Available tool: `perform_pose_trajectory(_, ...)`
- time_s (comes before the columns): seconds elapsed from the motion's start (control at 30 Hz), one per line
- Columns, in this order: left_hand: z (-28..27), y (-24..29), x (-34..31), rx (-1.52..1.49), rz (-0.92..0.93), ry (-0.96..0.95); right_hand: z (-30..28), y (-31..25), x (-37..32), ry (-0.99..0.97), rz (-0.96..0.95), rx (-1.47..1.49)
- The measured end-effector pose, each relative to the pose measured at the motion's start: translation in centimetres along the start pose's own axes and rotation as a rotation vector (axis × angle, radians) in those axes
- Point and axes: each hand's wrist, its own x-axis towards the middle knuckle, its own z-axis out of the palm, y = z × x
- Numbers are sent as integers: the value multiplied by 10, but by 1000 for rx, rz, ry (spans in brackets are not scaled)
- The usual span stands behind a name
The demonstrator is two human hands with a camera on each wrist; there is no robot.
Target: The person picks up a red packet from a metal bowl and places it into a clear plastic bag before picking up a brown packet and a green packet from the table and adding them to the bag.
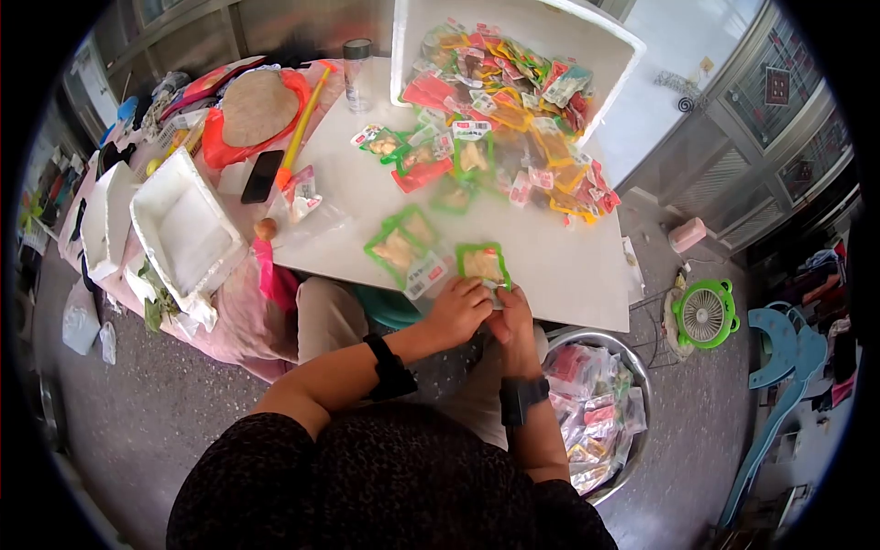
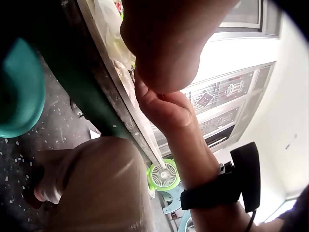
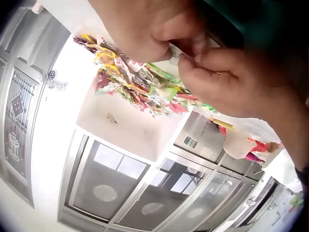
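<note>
A green-edged snack packet (image 1: 483, 263) with pale food pieces showing through lies at the front of the table, its near edge between both hands. With curled fingers, my left hand (image 1: 461, 308) pinches that near edge. Close beside it, my right hand (image 1: 511, 316) holds the same edge, thumb and fingers bent. In the right wrist view the fingertips of the left hand (image 3: 224, 79) and right hand (image 3: 145, 29) meet; the hands cover most of the packet there. Two overlapping green-edged packets (image 1: 401, 249) lie just left of the held one.
A white foam box (image 1: 626, 69) lies tipped at the back, packets spilling onto the table (image 1: 568, 284). Below its right front edge stands a metal basin (image 1: 642, 367) of plastic packets. Leftward are a phone (image 1: 263, 176), a jar (image 1: 357, 78) and a smaller foam box (image 1: 188, 229).
</note>
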Motion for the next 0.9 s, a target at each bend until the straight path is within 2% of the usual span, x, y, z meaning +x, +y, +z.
perform_pose_trajectory(0.13,-25,18,10,-177,-75,-15,-3,-9,-14,-9,-111,25)
perform_pose_trajectory(0.23,-26,22,6,-444,-304,113,6,-31,-32,-38,-124,-81)
perform_pose_trajectory(0.33,-42,21,10,-533,-558,191,5,-48,-50,-149,-64,-223)
perform_pose_trajectory(0.37,-28,10,0,-688,-669,179,4,-51,-55,-167,-35,-216)
perform_pose_trajectory(0.47,-48,15,11,-1615,-1093,267,17,-43,-69,-136,-57,-34)
perform_pose_trajectory(0.57,-54,32,8,-1917,-1107,56,16,-23,-76,-162,5,-24)
perform_pose_trajectory(0.6,-51,29,5,-1818,-1064,17,10,-16,-77,-186,35,-37)
perform_pose_trajectory(0.63,-45,22,0,-1719,-1020,-21,-4,-15,-77,-232,89,-237)
perform_pose_trajectory(0.67,-40,16,-7,-1620,-976,-58,-16,-18,-76,-265,114,-263)
perform_pose_trajectory(0.7,-35,12,-14,-1400,-965,-102,-25,-22,-75,-298,138,-290)
perform_pose_trajectory(0.73,-48,11,-10,-1267,-922,-324,-26,-27,-76,-330,162,-316)
perform_pose_trajectory(0.8,-75,8,3,-974,-815,-739,-19,-39,-79,-350,70,-301)
perform_pose_trajectory(0.83,-76,6,5,-927,-740,-878,-16,-44,-79,-393,54,-336)
perform_pose_trajectory(0.9,-89,14,16,-899,-669,-924,-9,-44,-82,-418,65,-438)
